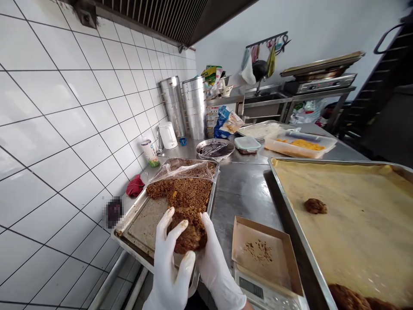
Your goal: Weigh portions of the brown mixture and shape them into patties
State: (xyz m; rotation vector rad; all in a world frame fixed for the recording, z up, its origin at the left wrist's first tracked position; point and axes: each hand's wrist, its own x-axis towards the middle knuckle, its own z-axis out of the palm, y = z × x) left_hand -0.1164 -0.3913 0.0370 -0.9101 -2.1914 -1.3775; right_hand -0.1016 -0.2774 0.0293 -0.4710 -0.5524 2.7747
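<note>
My white-gloved hands cup a rounded lump of sticky brown filling [189,239] between them. My left hand [172,258] has its fingers curved over the lump from the left and front. Along the lump's right side lies my right hand [215,267], its lower fingers partly hidden. Just beyond is a metal tray [138,226] bearing a crumbly brown mass [190,193], its far part under clear plastic film [180,171]. To the right, a shallow cardboard box [258,267] with a few crumbs sits on a digital scale [254,290].
At right, a large baking tray [298,224] lined with pale dough [361,215] holds several brown lumps [315,206]. Farther back are a film-covered round pan [215,148], a lidded container [247,144] and a plastic tub [300,144]. A red cloth [134,186] lies by the tiled wall.
</note>
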